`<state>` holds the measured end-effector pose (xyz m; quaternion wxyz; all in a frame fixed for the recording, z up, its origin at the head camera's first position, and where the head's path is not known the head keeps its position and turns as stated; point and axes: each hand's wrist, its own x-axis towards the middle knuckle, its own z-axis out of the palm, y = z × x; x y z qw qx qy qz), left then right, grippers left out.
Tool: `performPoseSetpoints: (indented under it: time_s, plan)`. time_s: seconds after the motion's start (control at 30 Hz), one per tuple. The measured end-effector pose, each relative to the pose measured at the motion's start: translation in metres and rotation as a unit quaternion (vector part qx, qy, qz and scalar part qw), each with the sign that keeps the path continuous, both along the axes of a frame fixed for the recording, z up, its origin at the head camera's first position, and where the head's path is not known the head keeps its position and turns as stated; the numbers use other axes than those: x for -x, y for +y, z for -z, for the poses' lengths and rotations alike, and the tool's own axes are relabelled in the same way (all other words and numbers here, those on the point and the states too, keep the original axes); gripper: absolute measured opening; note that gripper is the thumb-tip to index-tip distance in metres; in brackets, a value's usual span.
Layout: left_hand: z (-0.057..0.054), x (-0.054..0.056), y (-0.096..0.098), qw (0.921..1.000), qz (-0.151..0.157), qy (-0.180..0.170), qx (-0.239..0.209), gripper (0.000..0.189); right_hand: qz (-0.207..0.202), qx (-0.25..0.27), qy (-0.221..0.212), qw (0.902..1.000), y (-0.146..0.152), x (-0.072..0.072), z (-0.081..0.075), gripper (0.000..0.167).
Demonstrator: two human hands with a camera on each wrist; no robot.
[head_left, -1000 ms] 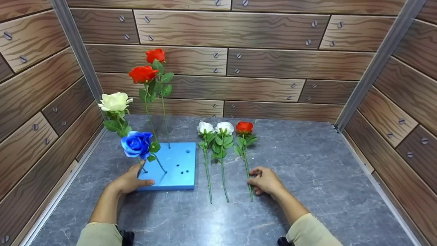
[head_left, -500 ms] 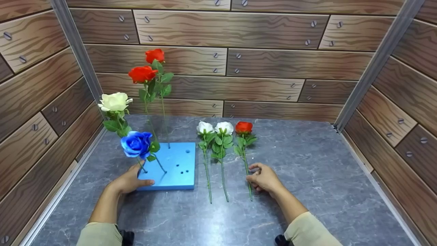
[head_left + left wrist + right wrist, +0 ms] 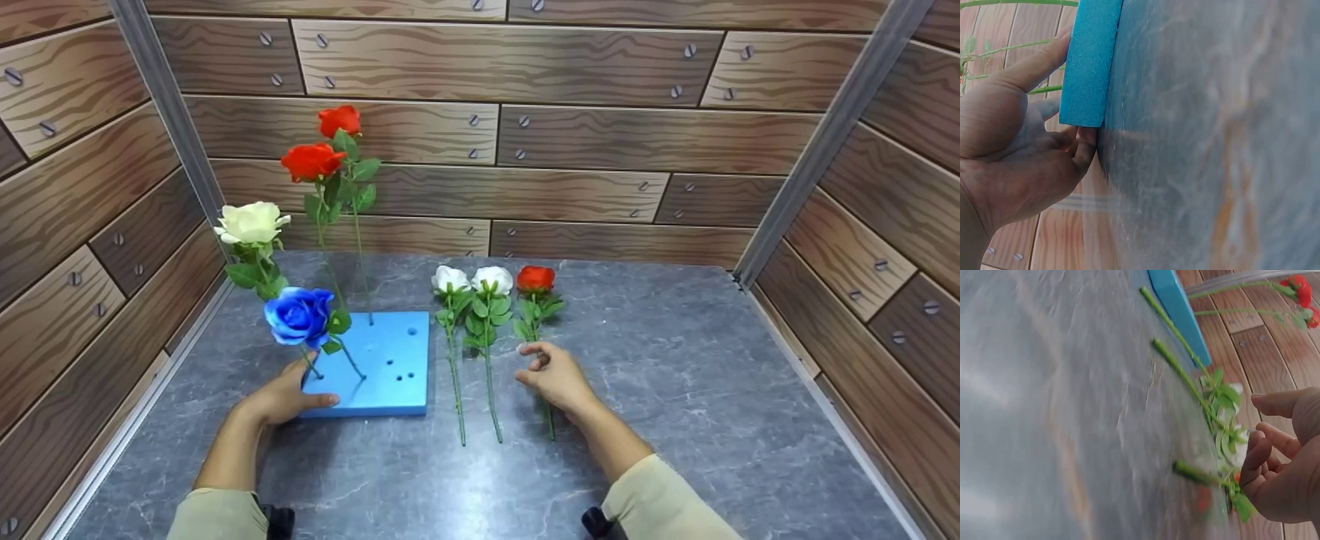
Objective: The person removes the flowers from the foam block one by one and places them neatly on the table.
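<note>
My left hand grips the near left corner of a blue foam block, thumb lying across its top; the left wrist view shows fingers curled against its side. Standing in the block are a blue rose, a cream rose and two red roses. My right hand is over the stem of a lying red rose, covering part of it. A gap shows between thumb and index finger, and nothing is held. Several bare holes show in the block's right half.
Two white roses lie side by side between the block and the red rose, stems toward me. The grey marbled table is enclosed by wood-patterned walls at the back and sides.
My right hand has moved up along the red rose's stem toward its leaves and a little left, off the lower stem. The rose lies where it was. My left hand and the block keep their place.
</note>
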<state>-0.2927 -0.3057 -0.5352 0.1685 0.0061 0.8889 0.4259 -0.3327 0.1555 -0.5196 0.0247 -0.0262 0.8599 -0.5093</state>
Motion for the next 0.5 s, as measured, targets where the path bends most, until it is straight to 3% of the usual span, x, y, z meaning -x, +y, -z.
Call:
performPoseSetpoints:
  time_s: [0.5]
  plan:
    - [0.000,-0.001,0.000,1.0000,0.002,0.005,-0.003,0.122,-0.048,0.029,0.049,0.9972,-0.050,-0.001,-0.013,0.041]
